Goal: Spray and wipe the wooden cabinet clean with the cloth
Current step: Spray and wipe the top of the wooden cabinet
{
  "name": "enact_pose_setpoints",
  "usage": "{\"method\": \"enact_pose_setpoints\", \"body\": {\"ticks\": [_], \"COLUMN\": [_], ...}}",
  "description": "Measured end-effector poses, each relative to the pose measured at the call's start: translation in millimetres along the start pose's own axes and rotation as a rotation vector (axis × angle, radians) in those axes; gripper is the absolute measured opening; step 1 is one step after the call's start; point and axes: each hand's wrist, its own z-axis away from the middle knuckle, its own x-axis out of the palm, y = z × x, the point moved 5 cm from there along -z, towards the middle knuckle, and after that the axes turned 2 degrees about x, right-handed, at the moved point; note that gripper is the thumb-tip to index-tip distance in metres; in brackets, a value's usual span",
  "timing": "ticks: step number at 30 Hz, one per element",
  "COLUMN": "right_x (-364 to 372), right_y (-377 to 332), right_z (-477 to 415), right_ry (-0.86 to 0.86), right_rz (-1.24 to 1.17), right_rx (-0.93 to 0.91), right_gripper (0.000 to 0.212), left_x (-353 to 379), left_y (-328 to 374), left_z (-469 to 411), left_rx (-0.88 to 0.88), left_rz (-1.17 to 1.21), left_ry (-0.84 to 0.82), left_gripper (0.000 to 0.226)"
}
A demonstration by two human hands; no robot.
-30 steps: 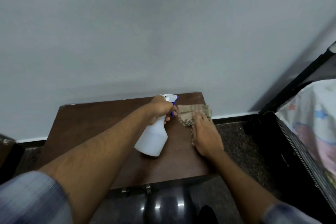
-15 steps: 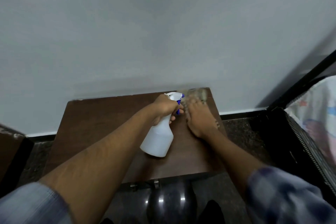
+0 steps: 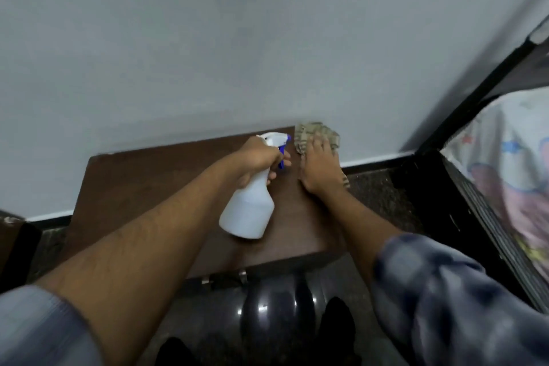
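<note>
A low dark wooden cabinet [image 3: 154, 175] stands against the grey wall. My left hand [image 3: 258, 159] grips the neck of a white spray bottle [image 3: 248, 211] with a blue trigger, held above the cabinet top with its nozzle pointing right. My right hand [image 3: 319, 166] lies flat with straight fingers on a tan patterned cloth [image 3: 312, 132], pressing it onto the cabinet's far right corner by the wall. Part of the cloth is hidden under the hand.
A bed with a black frame [image 3: 481, 211] and patterned sheet [image 3: 511, 157] stands to the right. A glossy dark rounded object [image 3: 279, 306] sits on the floor in front of the cabinet. Dark speckled floor [image 3: 377, 196] lies between cabinet and bed.
My right hand has slid the cloth from the middle of the right side toward the far right corner by the wall. The bottle stays held in my left hand.
</note>
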Motion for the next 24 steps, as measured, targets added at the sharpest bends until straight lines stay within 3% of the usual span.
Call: {"method": "enact_pose_setpoints", "body": {"ticks": [5,8,11,15,16,20,24], "right_x": [36.1,31.6,31.8,43.3,37.8,24.2,45.8], "right_y": [6.3,31.3,12.2,18.6,26.0,16.3,16.6], "right_z": [103.5,99.8,96.5,134.9,127.1,85.2,145.4], "right_ry": [-0.004,0.043,0.047,-0.031,-0.048,-0.046,-0.014], "right_rz": [0.003,-0.006,-0.023,-0.011,-0.004,-0.032,-0.001], "right_rx": [-0.302,-0.182,-0.071,-0.376,-0.382,-0.110,-0.407], "right_gripper": [0.061,0.062,0.062,0.062,0.063,0.066,0.069], "left_x": [13.6,28.1,38.0,37.6,36.4,36.8,31.3], "left_y": [-22.7,-37.9,-47.2,-58.3,-60.5,-62.4,-67.1], "left_z": [26.8,39.9,53.9,72.5,75.1,84.0,90.9], "left_rx": [-0.014,-0.041,-0.028,-0.038,-0.037,-0.036,-0.037], "left_rz": [0.052,0.039,0.029,0.107,0.108,0.058,0.045], "left_ry": [0.031,-0.018,-0.027,0.041,0.044,0.026,0.054], "left_gripper": [0.031,0.032,0.029,0.030,0.031,0.025,0.027]}}
